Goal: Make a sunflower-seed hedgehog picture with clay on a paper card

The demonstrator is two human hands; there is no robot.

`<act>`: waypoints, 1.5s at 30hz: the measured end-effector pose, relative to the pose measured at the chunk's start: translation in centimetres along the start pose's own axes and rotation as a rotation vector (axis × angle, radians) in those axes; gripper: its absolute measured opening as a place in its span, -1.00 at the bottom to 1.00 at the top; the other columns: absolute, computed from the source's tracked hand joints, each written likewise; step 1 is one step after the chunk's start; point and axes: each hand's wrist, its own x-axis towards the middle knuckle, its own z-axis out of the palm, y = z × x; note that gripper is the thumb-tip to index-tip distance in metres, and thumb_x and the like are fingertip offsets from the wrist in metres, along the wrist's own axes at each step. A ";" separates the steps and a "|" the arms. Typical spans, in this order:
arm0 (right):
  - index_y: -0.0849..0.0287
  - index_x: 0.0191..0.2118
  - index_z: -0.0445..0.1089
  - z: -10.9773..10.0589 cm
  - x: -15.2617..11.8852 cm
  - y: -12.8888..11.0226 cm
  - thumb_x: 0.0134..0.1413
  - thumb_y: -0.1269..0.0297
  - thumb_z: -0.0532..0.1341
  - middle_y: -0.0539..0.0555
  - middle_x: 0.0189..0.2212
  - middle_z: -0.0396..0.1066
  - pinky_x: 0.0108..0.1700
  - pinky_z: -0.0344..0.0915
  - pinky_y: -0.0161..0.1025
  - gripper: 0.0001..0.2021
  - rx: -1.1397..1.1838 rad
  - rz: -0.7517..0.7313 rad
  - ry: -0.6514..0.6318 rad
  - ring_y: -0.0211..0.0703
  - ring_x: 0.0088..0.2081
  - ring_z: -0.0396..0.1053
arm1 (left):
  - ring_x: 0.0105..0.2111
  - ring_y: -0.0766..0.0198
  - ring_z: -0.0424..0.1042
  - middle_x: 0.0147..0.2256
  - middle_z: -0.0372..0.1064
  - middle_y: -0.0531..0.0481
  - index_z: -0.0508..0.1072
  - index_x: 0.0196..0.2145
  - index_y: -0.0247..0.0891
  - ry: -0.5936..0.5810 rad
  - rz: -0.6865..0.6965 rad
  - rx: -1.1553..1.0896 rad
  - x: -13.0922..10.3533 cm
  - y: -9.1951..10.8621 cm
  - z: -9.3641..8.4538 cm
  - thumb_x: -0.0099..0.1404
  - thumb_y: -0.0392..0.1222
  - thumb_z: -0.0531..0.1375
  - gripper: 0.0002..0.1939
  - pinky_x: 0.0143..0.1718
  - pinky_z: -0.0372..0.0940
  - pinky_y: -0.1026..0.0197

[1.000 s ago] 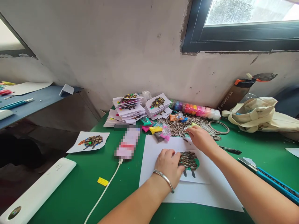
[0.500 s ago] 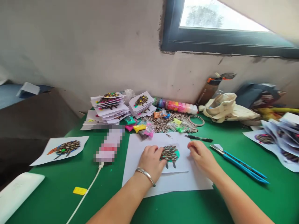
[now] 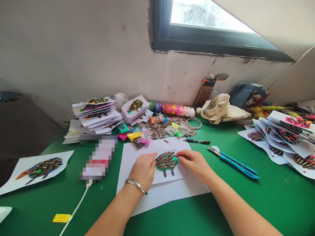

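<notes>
A white picture card (image 3: 177, 175) lies on larger white paper sheets (image 3: 142, 206). It bears an animal figure with green clay edging (image 3: 175, 164), two dark legs and a body of overlapping sunflower seeds (image 3: 166, 160). My left hand (image 3: 142, 168), a silver bangle at its wrist, rests closed on the card's left side, fingers bent against the figure and covering its head end. My right hand (image 3: 193, 162) is pinched at the green right edge, around what looks like a small dark sunflower seed, mostly hidden by the fingertips.
Behind the sheets are loose sunflower seeds (image 3: 158, 129), clay packets (image 3: 135, 136) and a tape ring (image 3: 194, 123). A pen (image 3: 197, 141) and blue-handled cutter (image 3: 233, 164) lie right. Card stacks (image 3: 95, 114) stand left and right (image 3: 283, 141). A cable (image 3: 78, 206) runs front left.
My right hand has moved left, from beside the card onto the green edge of the figure. My left hand stays on the card. The view has shifted to the right.
</notes>
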 end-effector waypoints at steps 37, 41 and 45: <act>0.13 -0.29 0.43 1.3 0.6 1.1 0.17 0.40 0.03 0.05 -0.40 0.38 -0.28 0.23 -0.28 -0.78 -0.393 -0.294 0.076 -0.17 -0.33 0.32 | 0.04 -0.01 0.24 0.00 0.36 -0.11 0.32 0.09 -0.25 -0.145 -0.060 0.019 -0.5 1.2 -1.0 0.09 -0.16 0.23 -0.42 0.07 0.17 0.01; 0.12 -0.26 0.42 1.3 0.4 1.0 0.15 0.39 0.05 0.05 -0.39 0.38 -0.28 0.23 -0.28 -0.80 -0.374 -0.298 0.073 -0.17 -0.33 0.33 | 0.04 -0.03 0.22 0.01 0.34 -0.13 0.32 0.09 -0.24 -0.154 -0.045 0.051 -0.6 1.4 -1.0 0.08 -0.18 0.23 -0.42 0.06 0.17 0.00; 0.12 -0.16 0.36 0.9 0.0 1.0 0.12 0.32 0.10 0.01 -0.45 0.39 -0.33 0.23 -0.28 -0.82 -0.326 -0.202 0.130 -0.20 -0.43 0.31 | 0.05 -0.04 0.20 0.03 0.31 -0.15 0.31 0.10 -0.25 -0.171 -0.049 0.048 -0.6 1.4 -1.0 0.10 -0.18 0.21 -0.43 0.08 0.15 -0.01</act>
